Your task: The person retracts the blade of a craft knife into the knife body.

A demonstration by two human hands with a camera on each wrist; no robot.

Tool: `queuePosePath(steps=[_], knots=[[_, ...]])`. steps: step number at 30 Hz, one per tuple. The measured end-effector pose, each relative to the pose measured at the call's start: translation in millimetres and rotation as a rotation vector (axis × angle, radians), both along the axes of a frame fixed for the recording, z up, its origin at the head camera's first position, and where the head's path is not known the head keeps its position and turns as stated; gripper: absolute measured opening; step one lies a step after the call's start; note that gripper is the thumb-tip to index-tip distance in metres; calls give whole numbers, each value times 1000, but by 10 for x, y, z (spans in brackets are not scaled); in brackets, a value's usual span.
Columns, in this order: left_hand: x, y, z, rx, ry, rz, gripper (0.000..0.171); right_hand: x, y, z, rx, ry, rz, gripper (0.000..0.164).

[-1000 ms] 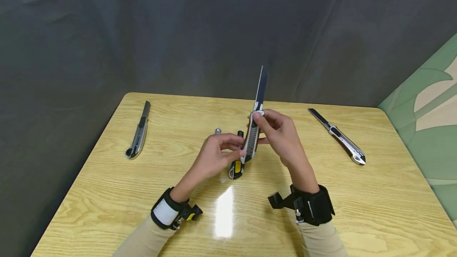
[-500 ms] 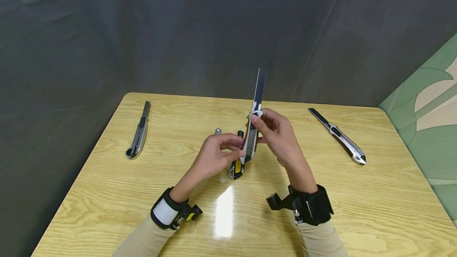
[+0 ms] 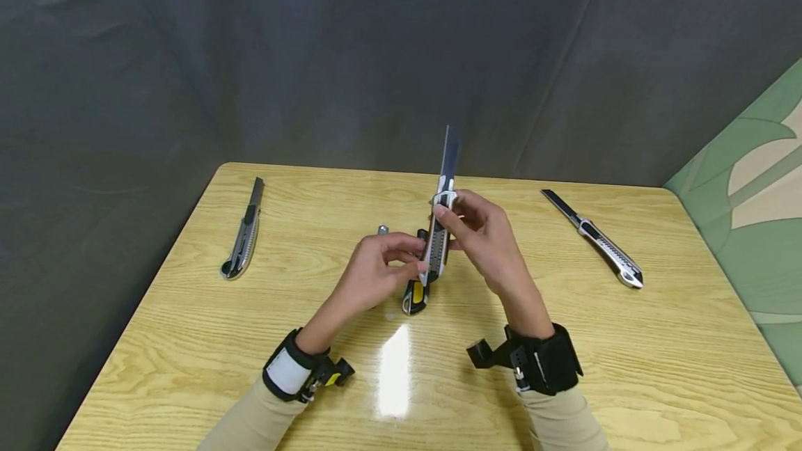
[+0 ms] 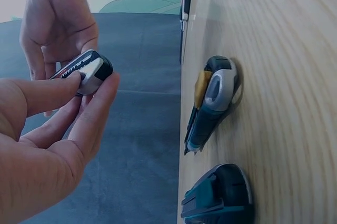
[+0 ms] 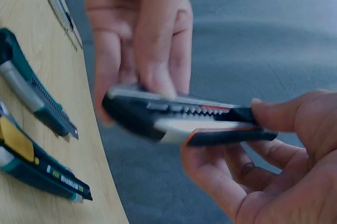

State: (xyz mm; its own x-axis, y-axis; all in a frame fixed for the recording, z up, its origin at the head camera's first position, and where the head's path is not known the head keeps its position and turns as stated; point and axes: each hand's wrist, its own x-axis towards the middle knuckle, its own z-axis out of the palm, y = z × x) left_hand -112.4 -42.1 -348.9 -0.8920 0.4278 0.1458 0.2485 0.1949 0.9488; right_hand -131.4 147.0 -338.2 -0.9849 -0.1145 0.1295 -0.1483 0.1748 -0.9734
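Both hands hold a silver, black and red snap-off utility knife (image 3: pixel 438 249) upright over the table, its long blade (image 3: pixel 450 152) pointing up and away. My right hand (image 3: pixel 491 242) grips the upper handle, thumb on the slider. At the butt end, my left hand (image 3: pixel 376 270) pinches the knife between thumb and fingers. The left wrist view shows the left fingertips at the knife's rounded end (image 4: pixel 97 74). In the right wrist view the right thumb presses near the front of the handle (image 5: pixel 189 116); the blade is hidden there.
Below the hands lie a green utility knife with a yellow part (image 3: pixel 415 294) and another green one (image 5: pixel 37 87), mostly hidden by the left hand in the head view. A silver cutter (image 3: pixel 243 239) lies left, a white-and-black one (image 3: pixel 604 249) right. A dark curtain (image 3: pixel 376 54) hangs behind.
The knife has tilted slightly left. Its blade shows shorter above the handle, and my right thumb has slid down toward the butt. The left hand has barely moved.
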Motion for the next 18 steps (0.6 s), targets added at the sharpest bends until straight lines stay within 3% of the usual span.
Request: queuePosePath(steps=[10, 18], knots=[[-3, -19, 2, -13, 68, 26, 24, -5, -12, -26, 5, -93, 2, 42], [1, -29, 6, 9, 21, 13, 24, -3, -27, -23, 22, -69, 20, 38]])
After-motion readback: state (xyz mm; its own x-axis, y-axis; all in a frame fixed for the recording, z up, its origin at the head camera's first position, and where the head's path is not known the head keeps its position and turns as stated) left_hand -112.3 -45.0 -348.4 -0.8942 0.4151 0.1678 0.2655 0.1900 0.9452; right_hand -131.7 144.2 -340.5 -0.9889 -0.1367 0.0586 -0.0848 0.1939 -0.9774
